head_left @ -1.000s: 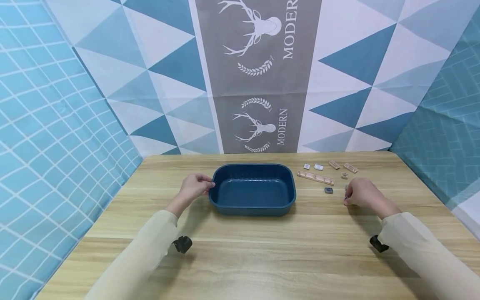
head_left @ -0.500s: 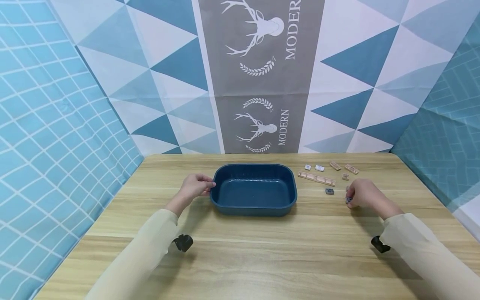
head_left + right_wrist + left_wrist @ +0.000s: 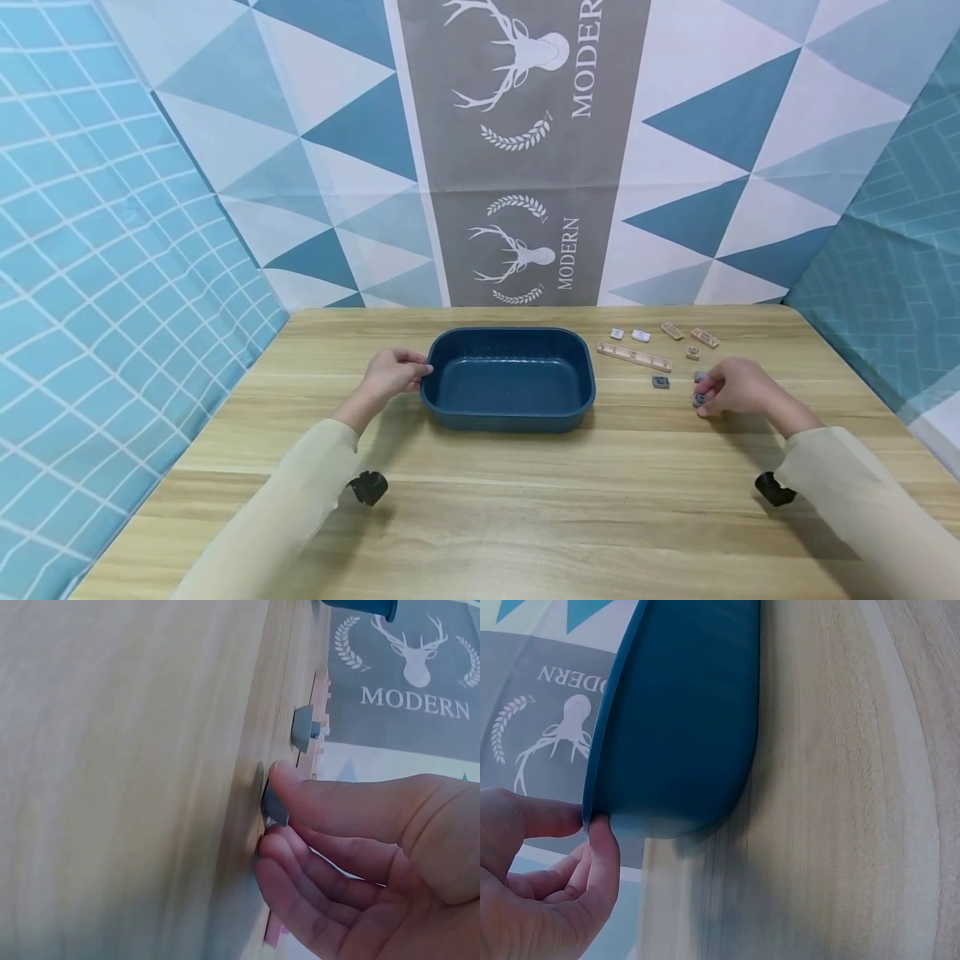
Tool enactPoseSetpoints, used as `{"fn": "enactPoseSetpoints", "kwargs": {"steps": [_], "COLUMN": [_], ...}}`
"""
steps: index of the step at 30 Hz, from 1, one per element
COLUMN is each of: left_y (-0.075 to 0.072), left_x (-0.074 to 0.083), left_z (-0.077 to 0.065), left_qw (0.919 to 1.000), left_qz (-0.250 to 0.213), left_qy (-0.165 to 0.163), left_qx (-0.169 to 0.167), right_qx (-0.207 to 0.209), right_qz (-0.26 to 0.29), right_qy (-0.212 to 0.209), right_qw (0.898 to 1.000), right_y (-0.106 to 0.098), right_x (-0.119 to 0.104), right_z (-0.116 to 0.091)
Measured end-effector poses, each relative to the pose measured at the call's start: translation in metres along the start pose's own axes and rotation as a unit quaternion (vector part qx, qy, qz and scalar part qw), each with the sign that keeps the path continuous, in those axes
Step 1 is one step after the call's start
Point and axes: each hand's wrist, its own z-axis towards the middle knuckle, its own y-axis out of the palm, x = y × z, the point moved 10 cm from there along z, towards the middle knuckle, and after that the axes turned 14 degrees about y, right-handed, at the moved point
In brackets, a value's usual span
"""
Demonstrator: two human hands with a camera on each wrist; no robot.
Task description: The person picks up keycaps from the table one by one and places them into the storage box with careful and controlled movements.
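My left hand (image 3: 388, 373) pinches the left rim of a dark blue rectangular basin (image 3: 506, 423). In the left wrist view its thumb and index finger (image 3: 602, 844) meet at the basin's edge. Over at the right, my right hand (image 3: 738, 387) holds a small grey keycap (image 3: 700, 400) between thumb and fingers, low at the tabletop. The right wrist view shows this keycap partly covered by the thumb (image 3: 315, 802). Just behind those fingers lies another grey keycap (image 3: 701, 377), partly hidden. A third grey keycap (image 3: 661, 382) lies to the left, upside down with its stem up.
A long pink spacebar keycap (image 3: 634, 357) lies right of the basin. Behind it are two white keycaps (image 3: 641, 336) and several smaller pink keycaps (image 3: 705, 337). All rest on a wooden table (image 3: 495, 517), whose back edge meets a patterned cloth wall (image 3: 517, 167).
My right hand has drawn back slightly to the right, and the grey keycap at its fingertips, hidden at first, now shows. My left hand stays on the basin's rim.
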Motion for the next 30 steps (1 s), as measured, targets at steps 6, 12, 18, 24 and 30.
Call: {"fn": "enactPoseSetpoints", "kwargs": {"steps": [6,12,18,24,30], "left_y": [0.0,0.002,0.004,0.003,0.003], "left_x": [0.0,-0.001,-0.003,-0.007,-0.004], "left_z": [0.001,0.001,0.002,0.0,0.0], "left_qw": [1.0,0.9999,0.9998,0.999,0.999], "left_qz": [0.006,0.009,-0.005,-0.014,-0.014], "left_qy": [0.002,-0.002,-0.014,-0.041,-0.043], "left_qx": [-0.001,-0.006,-0.01,-0.007,-0.002], "right_qx": [0.0,0.003,-0.002,-0.011,-0.016], "right_qz": [0.007,0.009,0.008,0.009,0.012], "right_qy": [0.012,0.005,0.008,0.005,-0.003], "right_qw": [1.0,1.0,1.0,1.0,1.0], "right_y": [-0.001,0.001,0.0,0.002,0.005], "right_x": [0.007,0.011,0.014,0.012,0.006], "right_z": [-0.001,0.0,0.002,0.005,0.007]}}
